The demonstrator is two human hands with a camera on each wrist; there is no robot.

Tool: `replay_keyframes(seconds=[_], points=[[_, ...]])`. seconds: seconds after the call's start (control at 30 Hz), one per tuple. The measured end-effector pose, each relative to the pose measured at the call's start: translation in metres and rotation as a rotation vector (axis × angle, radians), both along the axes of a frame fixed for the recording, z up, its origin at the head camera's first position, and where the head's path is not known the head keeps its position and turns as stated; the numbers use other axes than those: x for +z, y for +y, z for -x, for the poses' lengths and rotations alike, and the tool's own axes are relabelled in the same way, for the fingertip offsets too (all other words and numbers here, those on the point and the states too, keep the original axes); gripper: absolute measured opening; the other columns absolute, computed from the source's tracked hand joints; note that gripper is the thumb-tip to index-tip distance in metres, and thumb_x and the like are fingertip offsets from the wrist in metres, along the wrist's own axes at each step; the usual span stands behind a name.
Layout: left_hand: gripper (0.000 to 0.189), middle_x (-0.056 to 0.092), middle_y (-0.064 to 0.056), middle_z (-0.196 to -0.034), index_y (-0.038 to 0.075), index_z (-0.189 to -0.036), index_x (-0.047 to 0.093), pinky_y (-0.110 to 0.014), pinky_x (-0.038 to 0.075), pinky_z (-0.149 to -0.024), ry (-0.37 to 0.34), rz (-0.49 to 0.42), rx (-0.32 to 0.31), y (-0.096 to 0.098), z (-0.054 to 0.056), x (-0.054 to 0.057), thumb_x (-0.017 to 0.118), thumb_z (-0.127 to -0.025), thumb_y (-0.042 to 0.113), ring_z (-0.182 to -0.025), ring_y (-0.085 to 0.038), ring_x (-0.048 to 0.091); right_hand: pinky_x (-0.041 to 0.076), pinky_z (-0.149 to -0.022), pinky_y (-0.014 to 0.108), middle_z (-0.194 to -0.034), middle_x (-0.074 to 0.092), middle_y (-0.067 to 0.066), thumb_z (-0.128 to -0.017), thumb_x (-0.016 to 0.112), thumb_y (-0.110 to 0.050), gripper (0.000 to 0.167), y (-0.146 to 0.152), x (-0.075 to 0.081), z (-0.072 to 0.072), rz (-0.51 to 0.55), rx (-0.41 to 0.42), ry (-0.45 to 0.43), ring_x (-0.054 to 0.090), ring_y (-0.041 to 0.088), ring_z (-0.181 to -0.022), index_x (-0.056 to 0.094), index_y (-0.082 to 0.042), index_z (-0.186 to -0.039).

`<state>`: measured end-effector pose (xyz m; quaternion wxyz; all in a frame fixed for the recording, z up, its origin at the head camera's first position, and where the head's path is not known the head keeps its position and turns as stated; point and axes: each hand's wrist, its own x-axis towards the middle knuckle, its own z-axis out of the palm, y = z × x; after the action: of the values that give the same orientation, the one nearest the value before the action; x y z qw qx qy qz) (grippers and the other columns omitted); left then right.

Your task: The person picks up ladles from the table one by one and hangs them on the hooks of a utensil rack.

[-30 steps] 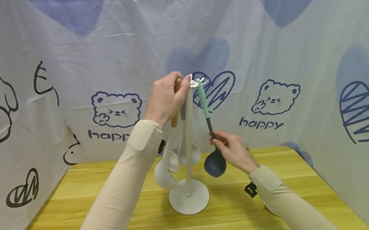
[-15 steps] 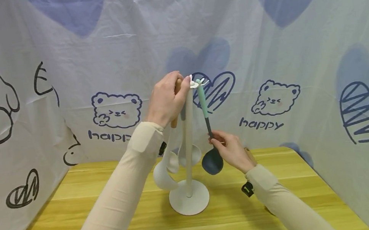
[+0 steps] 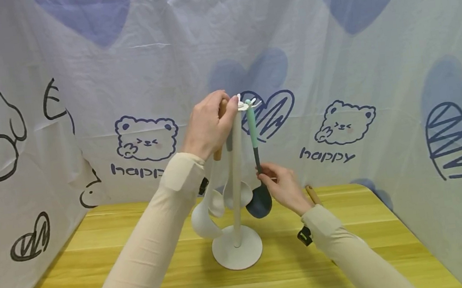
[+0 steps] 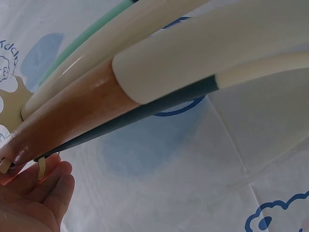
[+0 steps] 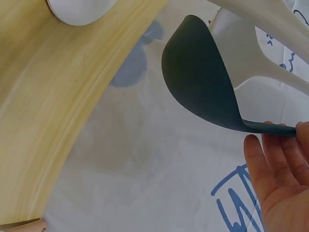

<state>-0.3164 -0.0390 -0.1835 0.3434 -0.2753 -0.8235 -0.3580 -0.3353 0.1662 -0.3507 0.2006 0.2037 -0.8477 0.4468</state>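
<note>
A white utensil rack (image 3: 236, 186) stands upright on its round base. At its hooked top, my left hand (image 3: 209, 125) grips the rack beside the end of a brown handle (image 4: 72, 106); some of the grip is hidden. That handle belongs to a white ladle (image 3: 203, 222) hanging at the left. Other pale utensils, one a slotted or rounded spoon-like head (image 3: 216, 204), hang behind the pole. On the right side hangs a dark ladle (image 3: 260, 203) with a green handle, its top end at a hook. My right hand (image 3: 284, 188) pinches its dark shaft just above the bowl.
The wooden table (image 3: 152, 278) carries the rack near its middle. Behind my right wrist, a brown handle end (image 3: 313, 195) lies partly hidden by the arm. Printed cloth (image 3: 217, 30) surrounds the table at the back and sides.
My right hand has moved slightly left, bringing the dark ladle's bowl toward the pole, so the ladle hangs straighter. The left hand stays at the rack's top.
</note>
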Motion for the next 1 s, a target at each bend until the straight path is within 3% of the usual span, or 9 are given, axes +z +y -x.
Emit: replay_keyframes(seconds=[0.27,0.53,0.7,0.87,1.0], points=[[0.032,0.054,-0.003,-0.083,0.012,-0.094,0.06,-0.03,0.043,-0.068,0.022,-0.002,-0.007,0.001,0.001,0.001,0.044,-0.103,0.038,-0.075,-0.017,0.05,0.057,-0.09,0.041,-0.111,0.072,0.009,-0.099,0.06,-0.016,0.024,0.0,-0.001,-0.003,-0.004,0.005,-0.01,0.069,0.023,-0.103,0.066,-0.011,-0.121],[0.034,0.062,-0.003,-0.096,0.012,-0.106,0.067,-0.032,0.048,-0.076,0.039,-0.006,0.001,0.002,0.002,0.002,0.046,-0.102,0.039,-0.084,-0.017,0.055,0.057,-0.091,0.042,-0.115,0.071,0.012,-0.099,0.059,-0.016,0.025,0.004,-0.004,-0.003,-0.014,0.014,-0.008,0.069,0.025,-0.104,0.065,-0.011,-0.122],[0.042,0.066,-0.006,-0.109,0.011,-0.124,0.064,-0.035,0.051,-0.085,-0.004,-0.009,0.004,0.002,0.001,0.001,0.046,-0.102,0.042,-0.091,-0.019,0.059,0.056,-0.092,0.043,-0.119,0.069,0.011,-0.1,0.058,-0.018,0.027,0.007,-0.007,-0.004,-0.026,0.004,-0.012,0.068,0.025,-0.107,0.064,-0.011,-0.126],[0.053,0.063,-0.008,-0.123,0.011,-0.139,0.054,-0.038,0.051,-0.095,-0.092,-0.031,-0.002,0.001,-0.002,-0.001,0.046,-0.101,0.047,-0.105,-0.022,0.06,0.057,-0.091,0.042,-0.119,0.069,0.009,-0.1,0.058,-0.018,0.027,0.013,-0.009,-0.005,-0.031,-0.015,-0.005,0.068,0.025,-0.107,0.064,-0.012,-0.125],[0.054,0.062,-0.012,-0.125,0.009,-0.141,0.051,-0.039,0.052,-0.092,-0.123,-0.088,-0.031,0.0,-0.003,0.001,0.049,-0.1,0.045,-0.106,-0.024,0.059,0.057,-0.092,0.041,-0.121,0.069,0.009,-0.1,0.057,-0.02,0.028,0.018,-0.009,-0.005,-0.057,-0.03,-0.014,0.067,0.024,-0.107,0.064,-0.012,-0.126]])
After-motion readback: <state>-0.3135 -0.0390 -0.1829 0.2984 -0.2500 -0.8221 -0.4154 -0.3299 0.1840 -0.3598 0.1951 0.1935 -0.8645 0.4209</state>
